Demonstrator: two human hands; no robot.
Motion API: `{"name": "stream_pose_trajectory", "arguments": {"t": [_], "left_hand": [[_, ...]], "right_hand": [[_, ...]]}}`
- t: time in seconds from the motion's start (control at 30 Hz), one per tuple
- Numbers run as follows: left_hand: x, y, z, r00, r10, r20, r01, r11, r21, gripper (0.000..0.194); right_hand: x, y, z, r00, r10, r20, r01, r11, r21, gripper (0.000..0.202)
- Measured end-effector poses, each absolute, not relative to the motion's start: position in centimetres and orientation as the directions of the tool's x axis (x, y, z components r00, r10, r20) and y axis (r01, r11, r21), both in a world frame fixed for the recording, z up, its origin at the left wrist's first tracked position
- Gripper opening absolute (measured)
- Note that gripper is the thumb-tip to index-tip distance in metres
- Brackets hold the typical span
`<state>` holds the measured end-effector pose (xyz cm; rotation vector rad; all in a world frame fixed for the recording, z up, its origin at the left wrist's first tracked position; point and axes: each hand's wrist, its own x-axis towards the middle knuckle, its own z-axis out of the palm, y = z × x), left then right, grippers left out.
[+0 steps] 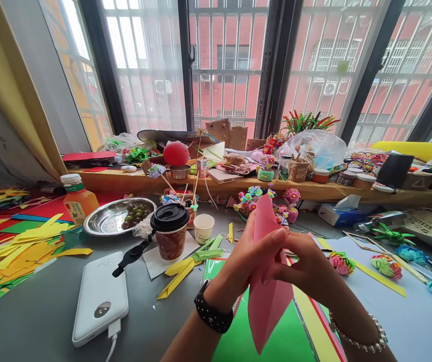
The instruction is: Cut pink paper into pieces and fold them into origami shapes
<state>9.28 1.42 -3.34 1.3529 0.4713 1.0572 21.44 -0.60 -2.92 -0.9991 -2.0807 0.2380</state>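
A folded sheet of pink paper [271,306] is held up in front of me, its long points reaching up and down. My left hand [246,251] is closed around its left side, the thumb lying across the front. From the right, my right hand [302,261] pinches the paper near its middle with thumb and fingers. Part of the fold is hidden behind my fingers. Below the hands lies a green sheet [223,347] on a stack of coloured paper.
A lidded coffee cup [169,236], paper cup [203,229], steel plate [103,221], juice bottle [78,201] and white power bank [99,291] stand or lie left. Yellow paper strips [16,256] pile at far left. Folded paper flowers [385,266] lie right; a tissue box [340,213] sits behind.
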Motion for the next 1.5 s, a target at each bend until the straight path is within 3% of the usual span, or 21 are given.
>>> {"name": "stream_pose_trajectory", "arguments": {"t": [0.17, 0.4, 0.6, 0.7, 0.77, 0.83, 0.9, 1.0, 1.1, 1.23, 1.37, 1.5], "left_hand": [[9.5, 1.5, -3.9, 0.578, 0.77, 0.272, -0.443, 0.016, 0.897, 0.062], [9.1, 1.7, -3.3, 0.526, 0.786, 0.324, -0.533, 0.008, 0.846, 0.067], [7.0, 2.8, -2.1, 0.357, 0.898, 0.258, -0.462, -0.071, 0.884, 0.033], [5.8, 3.7, -2.3, 0.221, 0.949, 0.225, -0.354, -0.137, 0.925, 0.025], [5.5, 4.0, -2.4, 0.156, 0.953, 0.261, -0.208, -0.227, 0.951, 0.022], [5.5, 3.9, -2.5, 0.086, 0.93, 0.358, 0.007, -0.36, 0.933, 0.019], [5.8, 3.4, -2.3, 0.027, 0.875, 0.484, 0.255, -0.474, 0.843, 0.015], [6.7, 2.2, -2.0, -0.003, 0.765, 0.644, 0.513, -0.552, 0.658, 0.009], [7.6, 1.3, -2.0, -0.012, 0.666, 0.746, 0.614, -0.584, 0.531, 0.016], [8.0, 1.0, -2.3, 0.046, 0.633, 0.773, 0.637, -0.614, 0.465, 0.034], [7.4, 0.4, -1.9, 0.012, 0.471, 0.882, 0.703, -0.631, 0.328, 0.057], [6.8, -0.6, -1.1, 0.068, 0.343, 0.937, 0.862, -0.492, 0.118, 0.044]], "right_hand": [[21.7, -0.5, -3.0, -0.326, 0.729, 0.602, 0.622, 0.645, -0.444, 0.029], [21.6, -1.1, -2.2, -0.259, 0.829, 0.496, 0.46, 0.557, -0.691, 0.013], [23.1, -0.9, -2.2, -0.032, 0.857, 0.514, 0.309, 0.498, -0.81, 0.014], [24.4, -0.3, -2.5, 0.125, 0.865, 0.486, 0.42, 0.397, -0.816, 0.019], [24.5, 0.0, -2.5, 0.259, 0.797, 0.545, 0.548, 0.344, -0.763, 0.025], [23.9, 0.1, -2.4, 0.35, 0.626, 0.697, 0.685, 0.336, -0.647, 0.037], [22.8, 0.0, -2.0, 0.284, 0.453, 0.845, 0.829, 0.327, -0.454, 0.042], [21.5, 0.0, -1.5, 0.089, 0.427, 0.9, 0.916, 0.32, -0.242, 0.031], [21.0, 0.4, -1.4, 0.066, 0.444, 0.894, 0.928, 0.301, -0.219, 0.023], [21.2, 0.5, -1.6, 0.071, 0.485, 0.872, 0.899, 0.348, -0.267, 0.018], [21.0, -0.2, -1.5, 0.012, 0.403, 0.915, 0.947, 0.288, -0.14, 0.016], [20.1, -0.8, -1.3, -0.081, 0.402, 0.912, 0.965, 0.261, -0.03, 0.015]]}}
